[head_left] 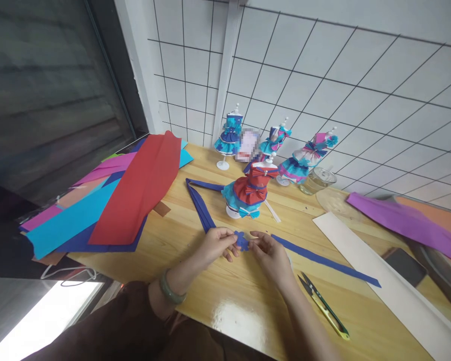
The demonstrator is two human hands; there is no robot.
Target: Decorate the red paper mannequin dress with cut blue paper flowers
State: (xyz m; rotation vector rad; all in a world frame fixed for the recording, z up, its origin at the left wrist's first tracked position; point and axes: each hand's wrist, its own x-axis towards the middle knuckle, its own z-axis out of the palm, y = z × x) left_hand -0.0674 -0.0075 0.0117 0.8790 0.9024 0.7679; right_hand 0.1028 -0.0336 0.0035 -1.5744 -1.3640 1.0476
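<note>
Between my two hands is a small blue paper flower (pixel 242 241), its lobed edge showing. My left hand (pixel 222 243) pinches its left side between thumb and fingers. On the other side, my right hand (pixel 267 253) grips the flower's right edge. Just beyond my hands stands a small dress form in a red and turquoise paper dress (pixel 251 185) with bows. A long blue strip (pixel 326 260) lies to the right of my right hand. Thread snips (pixel 323 307) with yellow handles rest on the table near my right forearm.
Coloured paper sheets (pixel 135 190) are piled at the left. Three more dressed forms, including a blue one (pixel 229 135), stand at the back by a glass jar (pixel 317 181). A folded blue strip (pixel 198 203), white sheet (pixel 383 281), purple paper (pixel 402 220) and dark phone (pixel 404 267) lie around.
</note>
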